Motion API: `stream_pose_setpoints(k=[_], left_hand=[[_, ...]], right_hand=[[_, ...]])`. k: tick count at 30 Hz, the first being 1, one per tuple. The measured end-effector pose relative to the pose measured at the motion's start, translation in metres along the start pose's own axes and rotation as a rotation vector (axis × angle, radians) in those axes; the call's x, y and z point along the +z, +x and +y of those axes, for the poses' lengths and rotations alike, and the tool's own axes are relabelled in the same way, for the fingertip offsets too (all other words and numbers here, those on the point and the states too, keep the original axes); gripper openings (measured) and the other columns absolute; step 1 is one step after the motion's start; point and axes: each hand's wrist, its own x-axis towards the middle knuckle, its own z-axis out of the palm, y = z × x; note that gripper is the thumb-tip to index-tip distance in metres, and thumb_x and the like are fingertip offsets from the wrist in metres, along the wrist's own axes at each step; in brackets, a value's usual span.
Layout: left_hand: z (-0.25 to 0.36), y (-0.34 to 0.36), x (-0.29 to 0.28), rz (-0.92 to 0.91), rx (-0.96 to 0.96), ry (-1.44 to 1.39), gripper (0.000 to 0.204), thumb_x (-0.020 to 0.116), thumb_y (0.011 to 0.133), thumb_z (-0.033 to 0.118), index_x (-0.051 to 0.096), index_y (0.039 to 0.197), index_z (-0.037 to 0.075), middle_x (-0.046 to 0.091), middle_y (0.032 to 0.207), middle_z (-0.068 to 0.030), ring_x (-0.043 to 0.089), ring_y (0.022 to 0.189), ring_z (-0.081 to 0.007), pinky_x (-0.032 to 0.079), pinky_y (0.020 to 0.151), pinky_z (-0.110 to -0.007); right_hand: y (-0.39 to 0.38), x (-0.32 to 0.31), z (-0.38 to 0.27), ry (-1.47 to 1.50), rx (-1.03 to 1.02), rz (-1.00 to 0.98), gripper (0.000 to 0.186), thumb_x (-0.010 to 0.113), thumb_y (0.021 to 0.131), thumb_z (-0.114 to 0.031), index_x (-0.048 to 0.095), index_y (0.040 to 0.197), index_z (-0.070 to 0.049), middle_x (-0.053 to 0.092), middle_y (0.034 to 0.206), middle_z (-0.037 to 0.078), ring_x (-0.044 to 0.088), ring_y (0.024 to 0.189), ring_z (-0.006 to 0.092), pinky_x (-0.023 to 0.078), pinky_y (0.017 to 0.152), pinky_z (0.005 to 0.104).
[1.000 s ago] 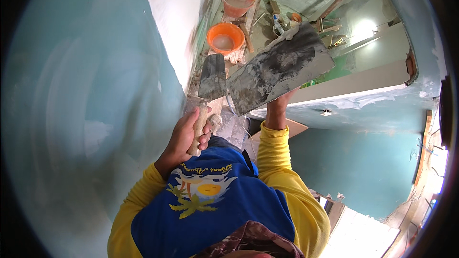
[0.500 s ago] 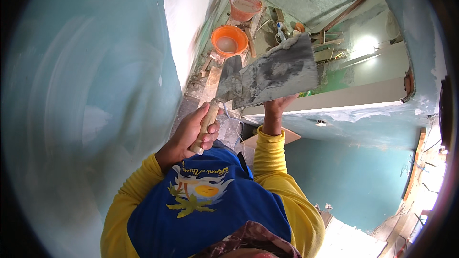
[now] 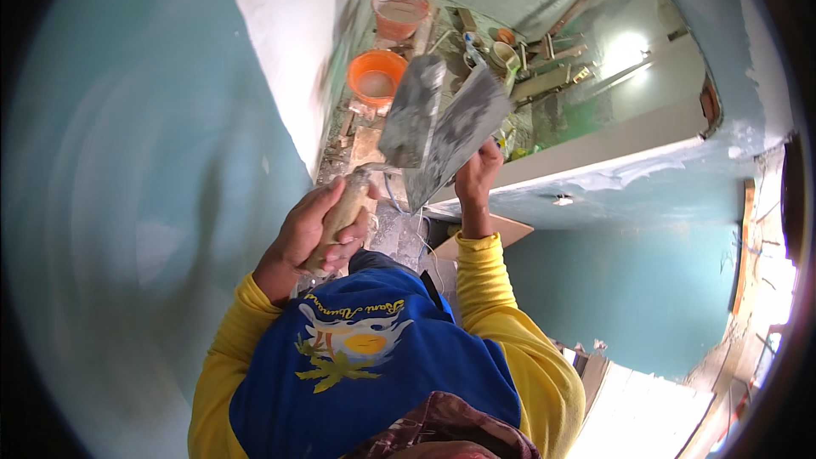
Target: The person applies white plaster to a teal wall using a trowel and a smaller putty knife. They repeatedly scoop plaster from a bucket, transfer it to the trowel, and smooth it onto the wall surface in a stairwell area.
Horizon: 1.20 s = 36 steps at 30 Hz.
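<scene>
My left hand (image 3: 296, 236) is wrapped round the wooden handle of a trowel (image 3: 413, 110), whose grey-smeared blade points up and away from me. Right beside that blade, and partly behind it, a wide flat plastering trowel (image 3: 469, 123) is tilted steeply, its face streaked with grey and white. My right hand (image 3: 478, 172) grips this second tool from behind; its handle and most of my fingers are hidden by the plate. Whether the two blades touch, I cannot tell.
Beyond the tools stand an orange bucket (image 3: 367, 100) with cloudy liquid and a reddish bucket (image 3: 398, 27) with pale contents. Wood scraps and a spirit level (image 3: 581, 75) lie farther right. A blue-green wall (image 3: 153, 187) rises at my left, a ledge (image 3: 586, 146) at my right.
The plastering trowel has turned steeper and looks narrower; the pale mix along its upper edge no longer shows. The left trowel's blade has risen against it. My view has shifted slightly.
</scene>
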Motion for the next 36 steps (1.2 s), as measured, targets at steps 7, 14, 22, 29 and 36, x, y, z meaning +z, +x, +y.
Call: stream_pose_setpoints(k=[7,14,22,29,36], left_hand=[[-0.033,0.03,-0.032,0.161,-0.197,0.07,0.058,0.032,0.11,0.056,0.049,0.131,0.005,0.047,0.07,-0.0013,0.043,0.043,-0.0075,0.037,0.034,-0.024],[-0.019,0.051,-0.018,-0.036,-0.228,-0.15,0.056,0.031,0.111,0.054,0.048,0.131,0.004,0.045,0.068,-0.0028,0.041,0.042,-0.0088,0.037,0.033,-0.025],[0.014,0.076,-0.044,0.323,0.304,0.808,0.053,0.052,0.107,0.034,0.047,0.146,-0.002,0.063,0.084,-0.0095,0.056,0.058,-0.0124,0.047,0.053,-0.028],[0.001,0.123,-0.077,0.534,0.931,1.643,0.047,0.078,0.088,0.013,0.064,0.13,-0.001,0.069,0.098,-0.0169,0.07,0.082,-0.0337,0.056,0.071,-0.04],[-0.021,0.1,-0.098,0.542,0.794,1.711,0.048,0.081,0.085,0.008,0.065,0.13,-0.001,0.069,0.1,-0.0156,0.071,0.083,-0.0321,0.057,0.071,-0.039]], right_hand=[[0.045,-0.004,-0.013,0.271,-0.285,0.185,0.013,0.059,0.099,-0.003,0.07,0.102,0.004,0.073,0.094,0.004,0.065,0.082,0.009,0.052,0.074,0.024],[0.04,-0.007,0.004,-0.466,-0.672,0.016,0.005,0.069,0.091,-0.001,0.068,0.086,0.0,0.06,0.072,0.014,0.061,0.064,0.0256,0.046,0.059,0.0338],[0.014,-0.024,0.065,0.352,0.447,0.076,0.022,0.06,0.105,-0.022,0.07,0.102,-0.003,0.071,0.093,0.002,0.066,0.077,0.0165,0.055,0.07,0.0355],[-0.073,-0.007,0.068,1.268,0.756,-0.086,0.036,0.053,0.107,-0.027,0.06,0.133,-0.002,0.07,0.115,0.009,0.07,0.093,0.0235,0.06,0.085,0.0375],[-0.054,-0.007,0.075,1.312,0.749,-0.133,0.035,0.054,0.107,-0.026,0.06,0.132,-0.002,0.07,0.116,0.009,0.07,0.093,0.0226,0.059,0.085,0.0371]])
